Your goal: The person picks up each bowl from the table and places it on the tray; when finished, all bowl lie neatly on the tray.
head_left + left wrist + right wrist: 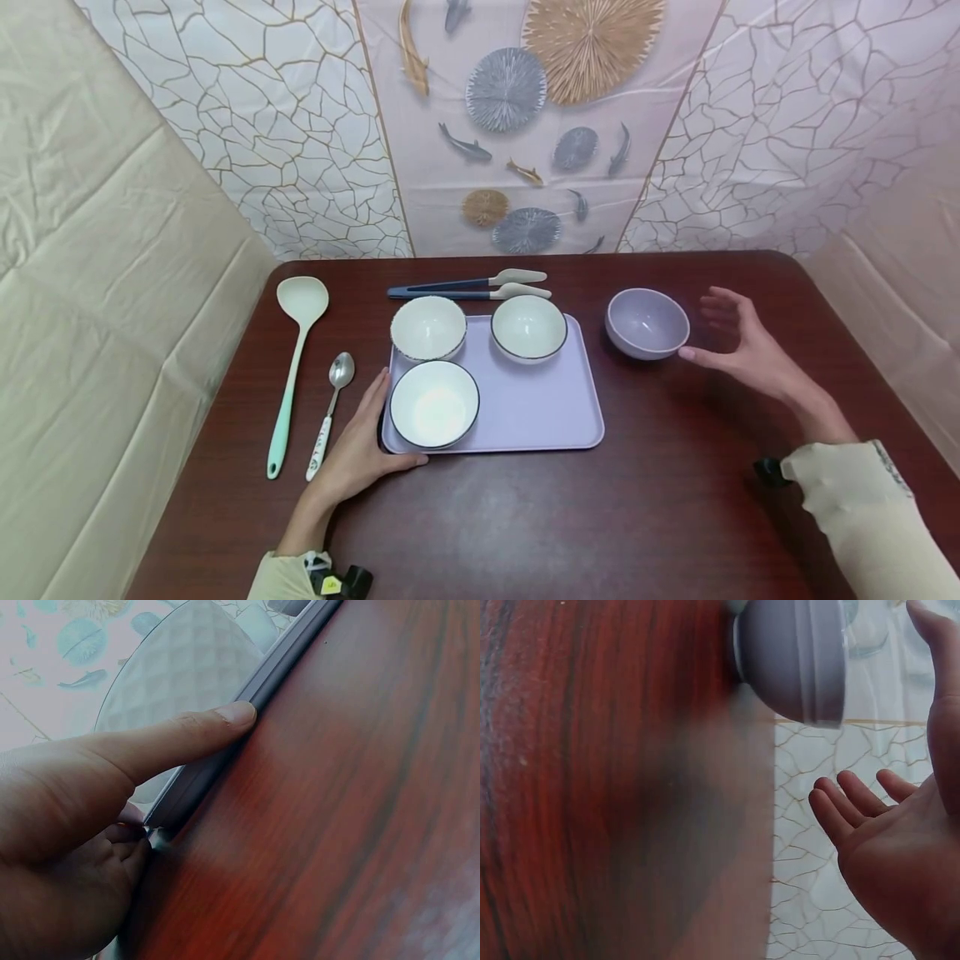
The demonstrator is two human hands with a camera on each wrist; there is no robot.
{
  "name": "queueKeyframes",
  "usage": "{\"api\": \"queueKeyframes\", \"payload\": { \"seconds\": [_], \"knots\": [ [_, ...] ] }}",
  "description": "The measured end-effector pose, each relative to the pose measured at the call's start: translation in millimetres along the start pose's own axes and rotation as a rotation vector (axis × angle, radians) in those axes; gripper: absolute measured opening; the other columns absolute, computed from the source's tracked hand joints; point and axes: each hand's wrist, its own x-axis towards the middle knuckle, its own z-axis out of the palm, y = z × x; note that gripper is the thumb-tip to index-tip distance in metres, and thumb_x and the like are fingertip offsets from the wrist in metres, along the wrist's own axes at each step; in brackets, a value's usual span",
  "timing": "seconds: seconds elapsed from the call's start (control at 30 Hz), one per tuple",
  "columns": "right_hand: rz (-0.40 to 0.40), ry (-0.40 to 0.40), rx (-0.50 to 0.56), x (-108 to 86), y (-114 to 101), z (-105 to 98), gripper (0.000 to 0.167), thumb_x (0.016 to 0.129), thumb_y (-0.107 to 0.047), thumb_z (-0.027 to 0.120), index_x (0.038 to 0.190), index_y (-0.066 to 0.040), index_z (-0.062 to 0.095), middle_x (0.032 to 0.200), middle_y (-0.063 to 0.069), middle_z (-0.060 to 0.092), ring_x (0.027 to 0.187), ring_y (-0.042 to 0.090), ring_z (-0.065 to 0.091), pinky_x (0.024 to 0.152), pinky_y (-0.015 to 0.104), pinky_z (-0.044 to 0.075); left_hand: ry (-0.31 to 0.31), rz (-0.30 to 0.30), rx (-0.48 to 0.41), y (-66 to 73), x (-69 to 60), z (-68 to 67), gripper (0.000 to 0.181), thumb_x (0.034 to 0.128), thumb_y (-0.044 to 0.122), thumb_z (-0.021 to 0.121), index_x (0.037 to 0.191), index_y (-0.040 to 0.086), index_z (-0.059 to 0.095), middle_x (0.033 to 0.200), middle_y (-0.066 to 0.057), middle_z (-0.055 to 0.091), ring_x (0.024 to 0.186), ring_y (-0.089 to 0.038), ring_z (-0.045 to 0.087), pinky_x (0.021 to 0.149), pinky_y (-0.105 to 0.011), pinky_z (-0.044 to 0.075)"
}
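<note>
My left hand rests at the near left corner of a lilac tray. Its thumb lies straight along the tray's front edge, while the fingers extend along the left side. Beside this hand, a white bowl with a dark rim stands on the tray. Behind it are a scallop-edged white bowl and another dark-rimmed bowl. To the tray's right, a purple bowl sits upright on the table. My right hand is spread at that bowl's right side, thumb close to the rim, holding nothing.
A ladle with a mint handle and a metal spoon with a patterned white handle lie on the left. Blue-handled tongs lie behind the tray. The dark wooden table ends at a patterned cloth backdrop.
</note>
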Motion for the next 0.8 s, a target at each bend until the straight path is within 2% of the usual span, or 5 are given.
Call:
{"api": "queueKeyframes", "payload": {
  "seconds": [0.23, 0.4, 0.5, 0.6, 0.8],
  "knots": [
    [-0.004, -0.029, 0.024, 4.2, 6, 13, 0.101, 0.080, -0.009, 0.082, 0.153, -0.008, 0.012, 0.145, 0.024, 0.033, 0.129, 0.045, 0.037, 0.103, 0.057, 0.031, -0.004, 0.000, 0.005, -0.4, 0.9, 0.5, 0.130, 0.0631, 0.048, 0.091, 0.158, 0.012, 0.009, 0.162, -0.009, 0.010, 0.145, -0.027, 0.019, 0.106, -0.054, 0.031],
    [-0.026, -0.033, 0.019, 7.4, 7, 24, 0.103, 0.077, -0.008, 0.084, 0.153, -0.008, 0.014, 0.147, 0.024, 0.033, 0.128, 0.043, 0.038, 0.100, 0.026, 0.035, -0.004, -0.002, 0.008, 0.0, 0.8, 0.2, 0.131, 0.0628, 0.048, 0.091, 0.158, 0.012, 0.009, 0.162, -0.008, 0.009, 0.145, -0.027, 0.019, 0.106, -0.054, 0.031],
    [-0.009, -0.038, 0.026, 6.5, -9, 29, 0.103, 0.076, -0.008, 0.085, 0.151, -0.004, 0.015, 0.146, 0.024, 0.031, 0.128, 0.040, 0.037, 0.090, 0.013, 0.031, -0.004, -0.007, 0.009, 0.3, 0.7, -0.1, 0.131, 0.0626, 0.048, 0.091, 0.158, 0.012, 0.009, 0.162, -0.007, 0.009, 0.145, -0.026, 0.018, 0.107, -0.053, 0.031],
    [-0.002, -0.046, 0.020, 8.8, -11, 35, 0.105, 0.075, -0.010, 0.086, 0.152, -0.004, 0.014, 0.147, 0.025, 0.028, 0.129, 0.038, 0.034, 0.096, 0.018, 0.029, -0.002, -0.003, 0.009, -0.1, 0.5, 0.1, 0.130, 0.0630, 0.050, 0.090, 0.158, 0.012, 0.010, 0.162, -0.008, 0.009, 0.145, -0.027, 0.019, 0.106, -0.053, 0.031],
    [0.016, -0.048, -0.005, 17.1, 3, 43, 0.112, 0.074, -0.022, 0.088, 0.154, -0.010, 0.010, 0.148, 0.020, 0.027, 0.130, 0.034, 0.033, 0.103, 0.047, 0.027, 0.006, 0.002, 0.006, 0.5, -0.1, 0.3, 0.131, 0.0620, 0.048, 0.091, 0.158, 0.011, 0.010, 0.162, -0.008, 0.010, 0.145, -0.028, 0.019, 0.106, -0.054, 0.032]
  ]
}}
